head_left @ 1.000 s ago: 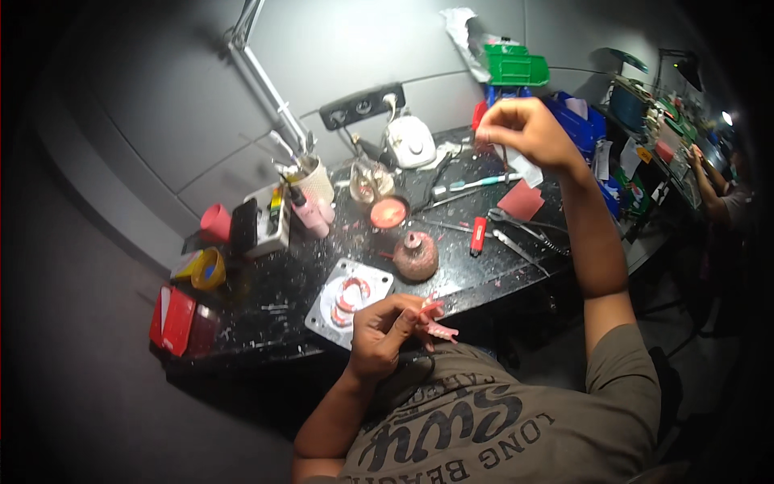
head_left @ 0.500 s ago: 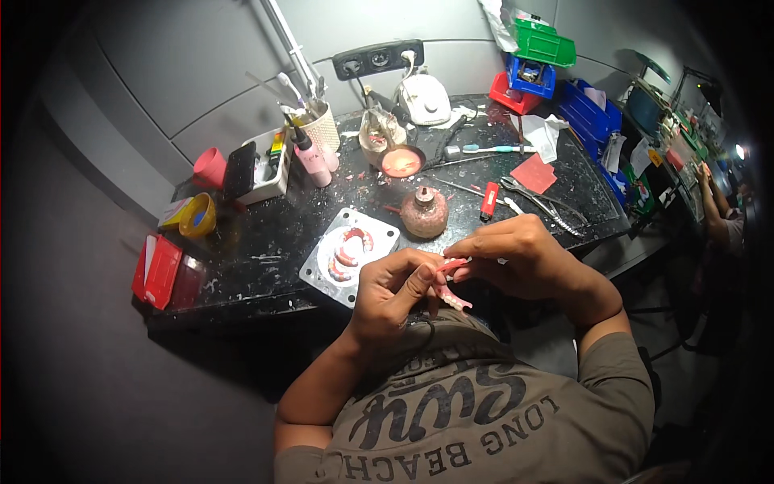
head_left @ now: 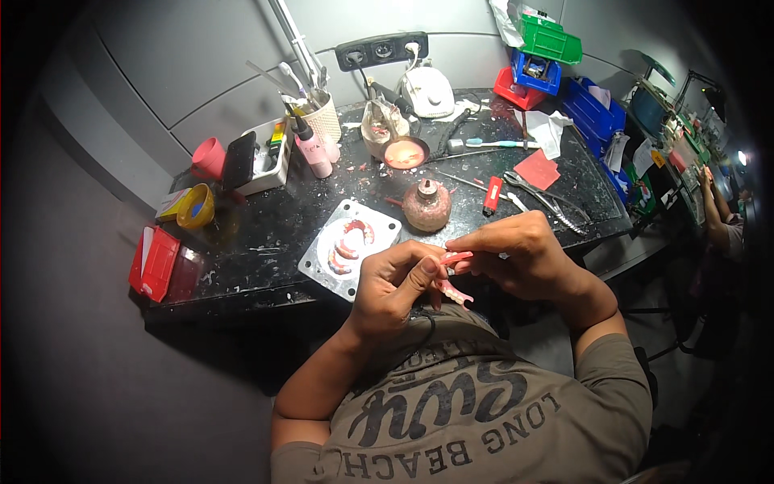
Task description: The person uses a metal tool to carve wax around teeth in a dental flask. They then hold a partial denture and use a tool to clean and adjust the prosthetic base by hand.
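Observation:
Close to my body, above the front edge of the bench, I hold a pink denture [head_left: 454, 293] with a row of pale teeth. My left hand [head_left: 393, 292] grips it between thumb and fingers, and its toothed end hangs below them. My right hand [head_left: 522, 248] is closed at its upper part, fingertips beside a red-pink piece [head_left: 458, 257] there. Whether that piece belongs to the denture or is separate, I cannot tell. Behind my left hand, more pink dentures [head_left: 342, 257] lie on a white square plate [head_left: 317, 264].
A round spirit burner [head_left: 426, 208] stands beyond my hands. Right of it are a red lighter [head_left: 492, 196], pliers [head_left: 547, 201] and a pink wax sheet [head_left: 537, 169]. Farther back sit a pan of pink material [head_left: 405, 153] and a pink bottle [head_left: 313, 150]. Stacked bins [head_left: 551, 42] stand at the back right.
The denture has turned slightly between my fingers, so its lower end shows differently. Both hands keep close together in nearly the same place. The view has shifted a little.

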Demonstrator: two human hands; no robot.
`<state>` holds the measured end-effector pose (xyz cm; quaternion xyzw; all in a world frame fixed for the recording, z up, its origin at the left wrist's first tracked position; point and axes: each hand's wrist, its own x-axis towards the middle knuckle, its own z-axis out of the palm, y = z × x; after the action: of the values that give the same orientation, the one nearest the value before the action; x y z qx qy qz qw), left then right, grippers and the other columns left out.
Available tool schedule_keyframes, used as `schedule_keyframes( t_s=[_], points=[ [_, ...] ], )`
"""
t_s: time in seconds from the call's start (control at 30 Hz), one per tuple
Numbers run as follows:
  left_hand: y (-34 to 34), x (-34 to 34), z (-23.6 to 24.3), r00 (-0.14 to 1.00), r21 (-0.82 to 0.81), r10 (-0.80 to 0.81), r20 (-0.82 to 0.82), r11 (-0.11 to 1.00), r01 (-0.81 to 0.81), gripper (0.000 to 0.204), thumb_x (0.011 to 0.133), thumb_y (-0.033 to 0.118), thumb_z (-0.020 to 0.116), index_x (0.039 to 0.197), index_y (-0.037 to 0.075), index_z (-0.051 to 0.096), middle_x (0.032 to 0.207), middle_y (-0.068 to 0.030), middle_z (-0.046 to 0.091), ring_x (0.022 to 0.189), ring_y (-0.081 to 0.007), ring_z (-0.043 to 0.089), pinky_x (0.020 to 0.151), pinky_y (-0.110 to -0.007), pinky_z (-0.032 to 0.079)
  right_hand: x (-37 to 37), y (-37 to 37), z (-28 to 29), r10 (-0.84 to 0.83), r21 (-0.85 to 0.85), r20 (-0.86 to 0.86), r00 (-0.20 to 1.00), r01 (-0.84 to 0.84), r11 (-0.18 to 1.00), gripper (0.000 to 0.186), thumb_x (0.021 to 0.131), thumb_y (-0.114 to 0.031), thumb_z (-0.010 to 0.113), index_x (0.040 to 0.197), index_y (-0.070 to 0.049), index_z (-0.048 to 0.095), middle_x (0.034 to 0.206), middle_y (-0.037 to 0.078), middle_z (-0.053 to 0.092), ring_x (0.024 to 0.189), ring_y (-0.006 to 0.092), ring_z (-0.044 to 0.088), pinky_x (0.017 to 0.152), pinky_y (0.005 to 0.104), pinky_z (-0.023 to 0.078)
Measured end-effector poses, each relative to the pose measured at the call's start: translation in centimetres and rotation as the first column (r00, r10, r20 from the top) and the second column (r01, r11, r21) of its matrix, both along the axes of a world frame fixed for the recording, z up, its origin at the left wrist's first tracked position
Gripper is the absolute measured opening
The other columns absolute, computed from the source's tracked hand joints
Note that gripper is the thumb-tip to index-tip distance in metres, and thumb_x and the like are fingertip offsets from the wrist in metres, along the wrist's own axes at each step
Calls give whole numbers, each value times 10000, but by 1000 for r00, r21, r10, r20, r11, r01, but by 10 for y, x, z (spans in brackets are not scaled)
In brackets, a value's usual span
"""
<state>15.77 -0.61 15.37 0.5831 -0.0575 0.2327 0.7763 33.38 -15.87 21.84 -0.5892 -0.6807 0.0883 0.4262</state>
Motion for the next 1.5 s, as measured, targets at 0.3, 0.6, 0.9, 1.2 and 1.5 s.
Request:
schedule_keyframes(
  t_s=[0.3, 0.6, 0.9, 1.2, 1.5],
  points=[
    [-3, -2, 4, 999, -27, 29, 17, 999, -29, 240, 1107, 165, 574, 1080, -50, 679, 1111, -144, 705, 826, -133, 681, 699, -278, 587, -1, 1, -1, -32, 68, 70, 997, 27, 997, 263, 867, -8, 812, 1127, -22, 773, 896, 151, 784, 793, 260, 792, 681, 330, 618],
    [-11, -4, 0, 915, 160, 275, 295, 930, -331, 230, 1101, 177, 584, 1171, -25, 667, 1285, -207, 640, 1017, -180, 704, 879, -308, 588, -10, 8, -17, -198, 376, 194, 961, 113, 920, 304, 815, -34, 866, 1099, -35, 757, 845, 82, 754, 706, 181, 751, 597, 289, 585],
    [-13, -2, 0, 935, 81, 269, 230, 952, -294, 251, 1095, 194, 600, 1122, -46, 669, 1164, -170, 660, 900, -161, 694, 789, -294, 589, -13, 7, -17, -127, 261, 121, 985, 92, 961, 253, 812, -14, 851, 1041, -12, 745, 856, 90, 736, 701, 173, 733, 596, 284, 577],
    [-13, -3, 2, 932, 126, 278, 233, 942, -312, 245, 1090, 187, 604, 1087, -51, 664, 1185, -149, 552, 901, -162, 706, 798, -296, 604, -15, 7, -17, -119, 292, 137, 983, 74, 954, 230, 812, -1, 837, 1016, -3, 731, 811, 82, 697, 669, 161, 698, 581, 285, 555],
    [-14, -5, 3, 933, 148, 284, 222, 936, -320, 228, 1088, 174, 609, 1074, -47, 667, 1158, -142, 560, 888, -152, 686, 801, -291, 601, -17, 7, -17, -137, 313, 150, 979, 84, 946, 235, 793, 10, 841, 999, -16, 732, 752, 51, 638, 618, 142, 649, 546, 288, 517]
  ],
)
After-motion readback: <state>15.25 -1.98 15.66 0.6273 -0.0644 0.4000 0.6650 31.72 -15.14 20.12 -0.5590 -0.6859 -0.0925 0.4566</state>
